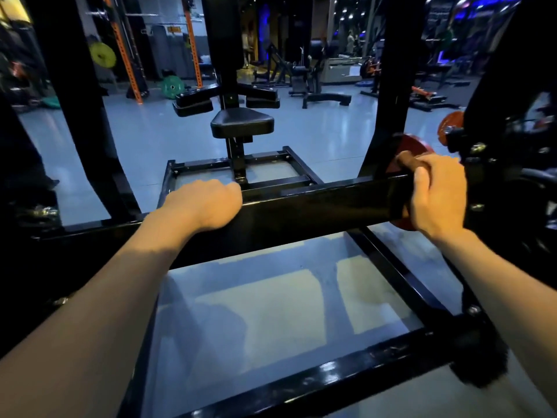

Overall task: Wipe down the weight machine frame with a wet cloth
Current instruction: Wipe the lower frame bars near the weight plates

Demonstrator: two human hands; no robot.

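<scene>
The weight machine frame is black steel. Its horizontal crossbar [316, 209] runs across the middle of the view. My left hand [205, 206] lies on the bar left of centre, with its fingers curled over the far edge and hidden behind it. My right hand [437, 191] grips the bar's right end, thumb on the near face and fingers over the top. Under this hand a darker band that looks like a black cloth [399, 197] wraps the bar; its edges are hard to tell from the paint.
A red weight plate [405, 144] sits right behind my right hand, and bolted black hardware [494, 164] crowds the right side. Two uprights [87, 116] rise from the frame. A black seat [242, 123] stands beyond the bar. Low base rails [331, 378] cross the grey floor below.
</scene>
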